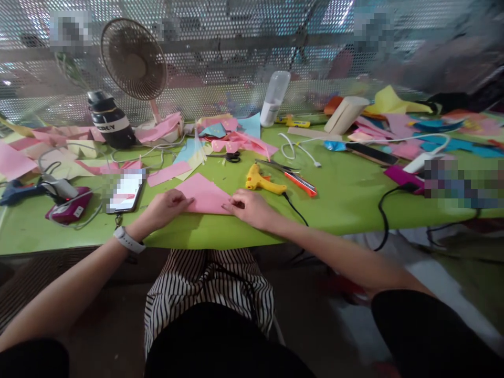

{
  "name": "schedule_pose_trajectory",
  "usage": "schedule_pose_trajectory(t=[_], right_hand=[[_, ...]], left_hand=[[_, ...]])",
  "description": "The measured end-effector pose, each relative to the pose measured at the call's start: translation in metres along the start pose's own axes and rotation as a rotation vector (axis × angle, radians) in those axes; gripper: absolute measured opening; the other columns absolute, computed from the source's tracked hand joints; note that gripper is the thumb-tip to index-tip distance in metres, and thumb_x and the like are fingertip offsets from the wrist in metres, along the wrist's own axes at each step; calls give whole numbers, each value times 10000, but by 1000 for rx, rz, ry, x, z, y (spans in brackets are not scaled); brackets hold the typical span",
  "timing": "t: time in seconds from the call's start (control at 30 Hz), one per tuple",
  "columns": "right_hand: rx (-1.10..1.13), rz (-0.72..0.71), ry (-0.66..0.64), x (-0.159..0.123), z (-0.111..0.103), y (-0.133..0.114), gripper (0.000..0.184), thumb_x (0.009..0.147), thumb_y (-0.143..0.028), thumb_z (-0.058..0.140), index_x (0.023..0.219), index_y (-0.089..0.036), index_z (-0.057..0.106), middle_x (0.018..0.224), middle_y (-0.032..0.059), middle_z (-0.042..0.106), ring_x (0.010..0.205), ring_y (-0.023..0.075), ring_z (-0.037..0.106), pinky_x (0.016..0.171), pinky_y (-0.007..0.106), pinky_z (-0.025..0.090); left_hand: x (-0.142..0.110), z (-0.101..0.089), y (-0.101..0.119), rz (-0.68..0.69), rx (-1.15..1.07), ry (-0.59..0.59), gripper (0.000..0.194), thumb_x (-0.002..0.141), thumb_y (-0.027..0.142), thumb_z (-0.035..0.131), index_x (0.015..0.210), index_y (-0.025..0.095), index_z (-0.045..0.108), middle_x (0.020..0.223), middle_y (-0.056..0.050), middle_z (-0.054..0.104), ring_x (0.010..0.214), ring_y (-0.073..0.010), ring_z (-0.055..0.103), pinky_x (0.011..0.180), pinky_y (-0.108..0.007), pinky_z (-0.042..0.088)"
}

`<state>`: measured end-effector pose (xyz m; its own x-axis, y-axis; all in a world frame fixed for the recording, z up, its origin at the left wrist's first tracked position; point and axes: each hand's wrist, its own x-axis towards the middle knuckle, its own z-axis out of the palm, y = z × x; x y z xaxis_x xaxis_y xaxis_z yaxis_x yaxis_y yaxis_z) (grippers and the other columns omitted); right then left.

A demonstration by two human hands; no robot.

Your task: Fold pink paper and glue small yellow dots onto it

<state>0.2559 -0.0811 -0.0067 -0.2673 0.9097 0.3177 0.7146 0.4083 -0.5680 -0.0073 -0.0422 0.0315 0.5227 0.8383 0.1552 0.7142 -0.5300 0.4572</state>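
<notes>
A folded pink paper sheet [205, 194] lies on the green table [354, 205] near its front edge. My left hand [167, 206] rests on the sheet's left corner with fingers curled and pressed down on it. My right hand [250, 206] presses on the right corner, fingers bent and together. A white watch sits on my left wrist.
A yellow glue gun [262, 181] and orange-handled cutter [301, 182] lie right of the sheet. A phone [126, 191] lies to the left, black scissors [230, 156] behind. A fan [134, 60], dark bottle [110, 121], white bottle [274, 98], cables and many paper scraps crowd the back.
</notes>
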Motion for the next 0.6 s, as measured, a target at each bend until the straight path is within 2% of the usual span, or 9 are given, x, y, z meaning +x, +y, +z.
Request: schedule_pose_trajectory(t=[0.1, 0.2, 0.23, 0.3, 0.37, 0.43, 0.5, 0.6], right_hand=[[-45, 65, -40, 4, 0, 2, 322, 905, -453, 600, 714, -198, 646, 781, 58, 672, 689, 201, 619, 635, 337, 480], [-84, 72, 38, 4, -2, 3, 291, 916, -455, 580, 938, -182, 677, 898, 94, 714, 776, 245, 665, 679, 383, 529], [-121, 21, 98, 3, -3, 2, 325, 928, -445, 564, 1055, -164, 667, 1003, 126, 718, 873, 272, 676, 743, 417, 544], [-220, -184, 177, -3, -3, -1, 414, 963, -407, 514, 1254, -127, 601, 1244, 183, 657, 1131, 318, 622, 921, 489, 513], [-297, -433, 105, -9, 0, -5, 470, 990, -390, 475, 1355, -101, 542, 1399, 187, 567, 1320, 311, 504, 1065, 499, 431], [-325, -578, -19, -14, 4, -7, 584, 992, -463, 459, 1426, -72, 470, 1481, 185, 487, 1405, 290, 413, 1142, 486, 363], [-321, -613, -116, -16, 9, -6, 736, 969, -574, 436, 1479, -45, 384, 1534, 198, 404, 1456, 287, 330, 1186, 501, 296], [-290, -566, -222, -16, 15, -2, 871, 936, -662, 409, 1519, -26, 288, 1572, 214, 313, 1499, 291, 219, 1213, 525, 230]], left_hand=[[12, 0, 2, 15, 178, -20, 353, 967, 416, 435, 747, 177, 575, 724, -46, 637, 627, -159, 566, 581, -266, 379], [21, 3, 8, -24, 358, -49, 313, 995, 377, 400, 837, 168, 573, 736, -64, 651, 628, -184, 584, 566, -278, 350], [23, 5, 10, -45, 410, -64, 300, 999, 361, 392, 869, 163, 577, 755, -75, 664, 640, -195, 598, 564, -282, 349], [25, 7, 13, -78, 499, -93, 288, 1003, 329, 372, 922, 151, 584, 804, -100, 688, 669, -216, 628, 563, -291, 352], [26, 7, 16, -89, 564, -111, 299, 1008, 316, 349, 959, 141, 587, 830, -114, 701, 682, -230, 649, 557, -297, 356], [27, 7, 17, -83, 609, -130, 312, 1012, 309, 329, 968, 136, 585, 818, -116, 704, 679, -234, 663, 548, -301, 357], [29, 6, 17, -71, 635, -150, 312, 1010, 307, 326, 949, 142, 583, 808, -110, 706, 672, -232, 671, 538, -300, 356], [34, 5, 17, -63, 664, -184, 299, 1001, 310, 341, 912, 155, 581, 807, -104, 711, 663, -231, 675, 522, -298, 340]])
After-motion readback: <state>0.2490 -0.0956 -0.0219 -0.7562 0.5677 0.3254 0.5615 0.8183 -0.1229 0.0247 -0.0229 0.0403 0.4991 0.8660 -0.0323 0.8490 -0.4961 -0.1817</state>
